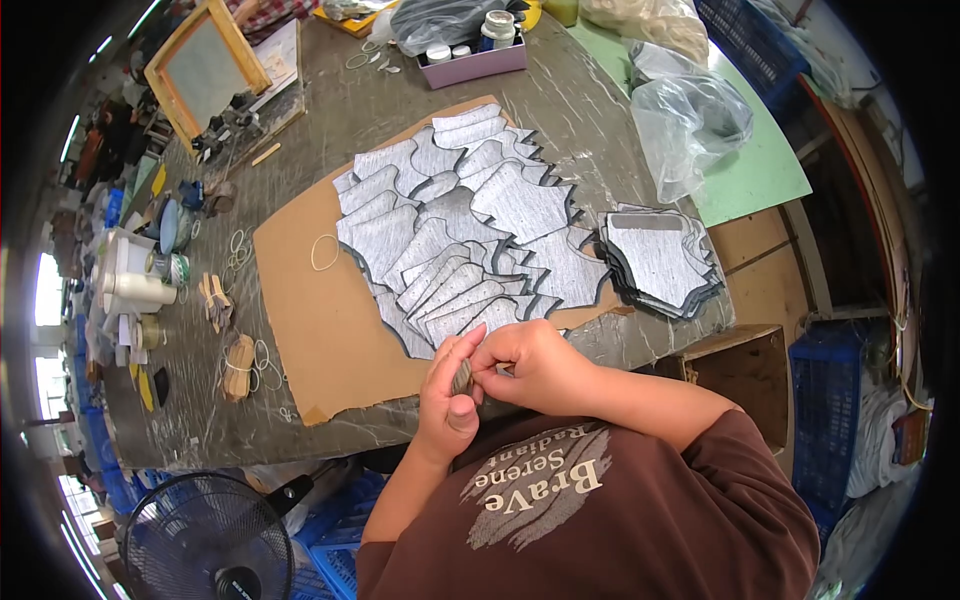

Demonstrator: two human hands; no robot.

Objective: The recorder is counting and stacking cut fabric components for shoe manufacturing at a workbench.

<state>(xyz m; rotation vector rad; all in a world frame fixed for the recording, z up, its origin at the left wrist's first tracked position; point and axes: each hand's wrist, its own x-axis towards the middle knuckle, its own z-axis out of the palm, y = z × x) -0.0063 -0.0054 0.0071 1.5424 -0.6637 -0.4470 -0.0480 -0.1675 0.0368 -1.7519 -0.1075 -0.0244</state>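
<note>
Close to my body, at the table's near edge, both hands meet. My left hand point(450, 385) is closed round a small grey-brown piece point(461, 377), mostly hidden by the fingers. Beside it, my right hand point(535, 365) is curled with thumb and forefinger pinched against the left fingers; what the pinch holds, if anything, cannot be made out. Just beyond lie many overlapping grey cut pieces point(440, 240) with dark edges, spread over a brown cardboard sheet point(305, 350). Right of them sits a neat stack of similar grey pieces point(655, 260).
A purple box point(473, 68) with jars stands at the far side. Clear plastic bags point(690, 120) lie on a green board point(765, 165) at right. Tied wooden-coloured bundles point(238, 367) and rubber bands point(324, 253) lie at left. A black fan point(205, 540) stands at the lower left.
</note>
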